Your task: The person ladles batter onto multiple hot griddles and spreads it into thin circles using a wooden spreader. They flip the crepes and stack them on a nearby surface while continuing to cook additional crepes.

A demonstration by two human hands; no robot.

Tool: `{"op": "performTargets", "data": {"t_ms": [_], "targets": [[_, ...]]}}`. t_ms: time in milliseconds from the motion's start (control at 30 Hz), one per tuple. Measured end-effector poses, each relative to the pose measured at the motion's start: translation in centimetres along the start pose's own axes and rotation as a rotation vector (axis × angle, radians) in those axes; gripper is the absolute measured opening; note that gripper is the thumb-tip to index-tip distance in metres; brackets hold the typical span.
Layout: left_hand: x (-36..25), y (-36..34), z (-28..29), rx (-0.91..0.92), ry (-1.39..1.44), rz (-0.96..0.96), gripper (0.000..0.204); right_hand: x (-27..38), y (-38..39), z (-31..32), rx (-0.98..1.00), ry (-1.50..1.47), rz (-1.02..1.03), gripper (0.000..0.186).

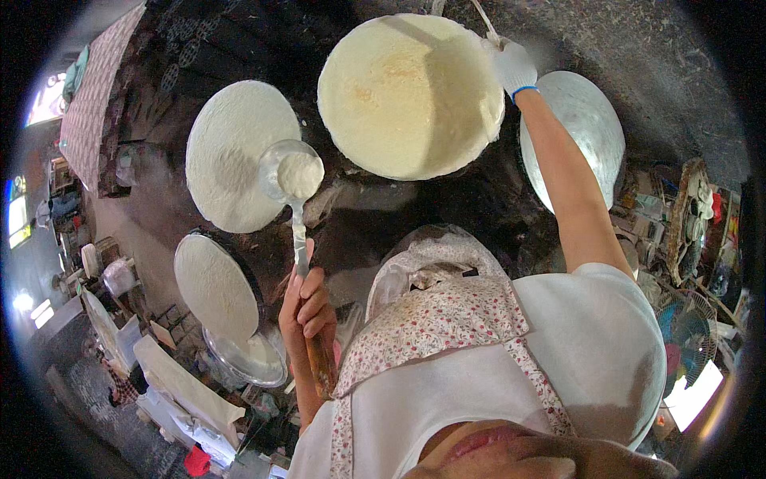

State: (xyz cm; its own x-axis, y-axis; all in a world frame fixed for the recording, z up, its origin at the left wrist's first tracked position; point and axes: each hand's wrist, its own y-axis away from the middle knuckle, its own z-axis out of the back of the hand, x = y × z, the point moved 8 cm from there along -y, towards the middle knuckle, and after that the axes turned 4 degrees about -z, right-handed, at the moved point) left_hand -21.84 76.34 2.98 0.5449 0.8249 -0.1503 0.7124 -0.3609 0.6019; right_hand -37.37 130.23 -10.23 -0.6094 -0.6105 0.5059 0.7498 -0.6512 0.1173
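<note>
My left hand is wrapped round the wooden handle of a ladle. The ladle's bowl holds white batter and overlaps the right edge of a round white batter sheet. Far out, my right hand, in a white glove with a blue cuff, is at the upper right edge of a large pale-yellow round pancake. Its fingers look closed on a thin pale stick that runs upward. The fingertips are small and partly hidden. The pancake has light brown patches, and a shadow crosses its right part.
Right of the pancake is a shiny round metal pan, partly behind my right forearm. At the lower left, another round white sheet overlaps a metal pan. A fan stands at the far right, and a patterned panel at the upper left.
</note>
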Motion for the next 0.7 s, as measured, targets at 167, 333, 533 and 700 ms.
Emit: {"op": "performTargets", "data": {"t_ms": [167, 333, 533, 700], "targets": [[0.0, 0.6, -0.2, 0.032, 0.012, 0.024, 0.052, -3.5, -2.6, -3.5, 0.028, 0.127, 0.110, 0.045], [-1.1, 2.0, 0.4, 0.087, 0.002, 0.018, 0.052, 3.1, 5.0, 2.6, 0.057, -0.464, 0.055, 0.042], [-3.0, 3.9, 2.2, 0.195, -0.009, 0.140, 0.051, 5.9, 24.6, 16.5, -0.187, -0.861, -0.068, 0.044], [-3.8, 4.8, 5.0, 0.167, -0.097, 0.345, 0.050, -8.2, 44.2, 23.7, -0.641, -1.038, -0.272, 0.042]]}}
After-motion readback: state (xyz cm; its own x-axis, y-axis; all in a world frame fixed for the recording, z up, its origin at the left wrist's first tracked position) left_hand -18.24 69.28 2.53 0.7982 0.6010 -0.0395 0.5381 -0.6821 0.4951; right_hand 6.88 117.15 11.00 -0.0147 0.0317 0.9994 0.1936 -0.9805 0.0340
